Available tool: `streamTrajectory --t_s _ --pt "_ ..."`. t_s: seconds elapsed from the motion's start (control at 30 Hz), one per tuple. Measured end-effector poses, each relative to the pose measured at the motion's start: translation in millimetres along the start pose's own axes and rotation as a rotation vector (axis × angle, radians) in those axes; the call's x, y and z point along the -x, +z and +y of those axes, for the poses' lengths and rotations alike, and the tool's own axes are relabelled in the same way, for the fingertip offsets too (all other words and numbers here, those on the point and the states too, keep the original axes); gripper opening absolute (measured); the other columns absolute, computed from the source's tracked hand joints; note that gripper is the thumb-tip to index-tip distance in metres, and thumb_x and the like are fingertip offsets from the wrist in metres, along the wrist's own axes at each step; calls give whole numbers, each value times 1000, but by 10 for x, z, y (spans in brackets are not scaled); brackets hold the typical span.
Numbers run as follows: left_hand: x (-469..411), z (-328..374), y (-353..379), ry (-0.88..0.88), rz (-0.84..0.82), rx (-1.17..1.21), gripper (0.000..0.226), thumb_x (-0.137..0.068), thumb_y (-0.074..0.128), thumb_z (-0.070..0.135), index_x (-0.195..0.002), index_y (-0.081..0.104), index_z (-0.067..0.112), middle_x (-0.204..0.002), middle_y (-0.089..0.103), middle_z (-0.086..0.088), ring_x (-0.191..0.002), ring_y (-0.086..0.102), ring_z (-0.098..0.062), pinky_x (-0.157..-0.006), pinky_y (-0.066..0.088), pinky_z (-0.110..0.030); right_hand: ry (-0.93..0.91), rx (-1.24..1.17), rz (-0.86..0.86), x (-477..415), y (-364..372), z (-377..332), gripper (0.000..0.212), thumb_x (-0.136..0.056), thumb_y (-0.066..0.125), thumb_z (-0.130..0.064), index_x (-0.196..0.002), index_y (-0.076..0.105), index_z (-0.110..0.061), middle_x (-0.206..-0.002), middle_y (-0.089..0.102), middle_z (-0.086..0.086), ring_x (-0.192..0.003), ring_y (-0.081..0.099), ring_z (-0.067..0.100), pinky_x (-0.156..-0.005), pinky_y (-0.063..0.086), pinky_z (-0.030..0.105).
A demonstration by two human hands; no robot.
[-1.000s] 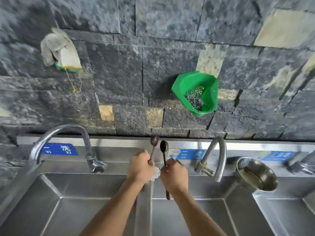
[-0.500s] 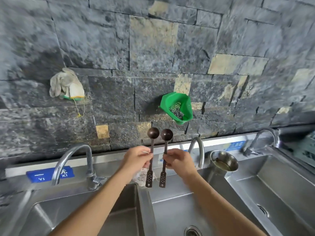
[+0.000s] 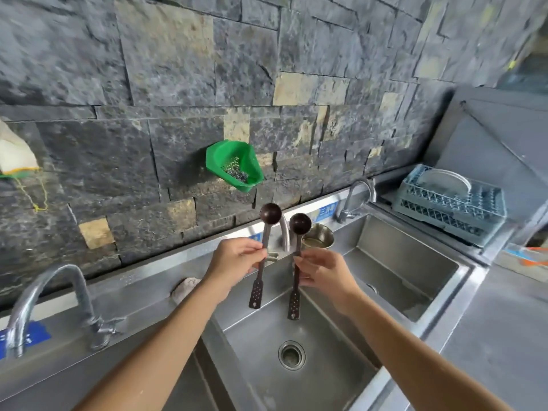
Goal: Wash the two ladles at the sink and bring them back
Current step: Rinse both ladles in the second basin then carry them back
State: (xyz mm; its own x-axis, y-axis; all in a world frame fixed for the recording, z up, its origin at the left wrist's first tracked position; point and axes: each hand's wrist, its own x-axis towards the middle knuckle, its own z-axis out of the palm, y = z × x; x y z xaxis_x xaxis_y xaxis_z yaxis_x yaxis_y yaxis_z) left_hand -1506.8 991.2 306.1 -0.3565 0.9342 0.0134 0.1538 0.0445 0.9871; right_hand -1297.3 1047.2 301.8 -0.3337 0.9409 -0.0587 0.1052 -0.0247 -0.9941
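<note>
Two small dark brown ladles stand upright above the middle basin of the steel sink, bowls up and handle ends down. My left hand pinches the shaft of the left ladle. My right hand pinches the shaft of the right ladle. The two ladles hang side by side, a little apart, in front of the middle tap.
A steel bowl sits on the ledge behind the right ladle. A green basket with steel wool hangs on the stone wall. A blue dish rack stands at the right. A pale sponge lies on the ledge by my left forearm. Another tap stands at the left.
My view has swung to the right and pulled back from the sink. Both hands have lifted the ladles upright and spread them slightly apart. The white cloth no longer shows in my left hand.
</note>
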Motion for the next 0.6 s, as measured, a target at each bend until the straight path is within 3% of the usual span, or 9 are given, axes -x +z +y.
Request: streamTrajectory --t_s 0.13,0.27,0.47,0.6 --pt "16 92 356 12 -93 -1 11 -81 80 18 -87 76 26 -84 79 9 -75 74 -7 -54 49 -18 -1 1 60 196 -331 -19 17 -92 71 -5 -107 72 2 -98 75 24 -85 76 34 -71 65 33" --pt "55 211 787 22 -185 -13 10 -82 79 16 -91 76 20 -77 79 7 -60 69 -2 -48 48 -14 -3 23 124 358 -682 5 8 -92 71 -4 -99 73 -1 -79 79 7 -73 78 22 -65 63 27" --pt "180 442 1634 59 -311 -36 8 -81 80 19 -84 75 25 -77 79 3 -62 71 -7 -48 47 -15 2 32 328 741 -1435 42 8 -88 77 -9 -87 77 -17 -79 79 5 -75 79 22 -65 64 29" --pt "374 621 2349 97 -425 -39 9 -79 81 17 -87 77 20 -72 79 4 -60 71 -7 -46 46 -12 14 40 460 1197 -2115 73 8 -90 76 -9 -89 76 -17 -82 80 6 -75 79 21 -66 64 28"
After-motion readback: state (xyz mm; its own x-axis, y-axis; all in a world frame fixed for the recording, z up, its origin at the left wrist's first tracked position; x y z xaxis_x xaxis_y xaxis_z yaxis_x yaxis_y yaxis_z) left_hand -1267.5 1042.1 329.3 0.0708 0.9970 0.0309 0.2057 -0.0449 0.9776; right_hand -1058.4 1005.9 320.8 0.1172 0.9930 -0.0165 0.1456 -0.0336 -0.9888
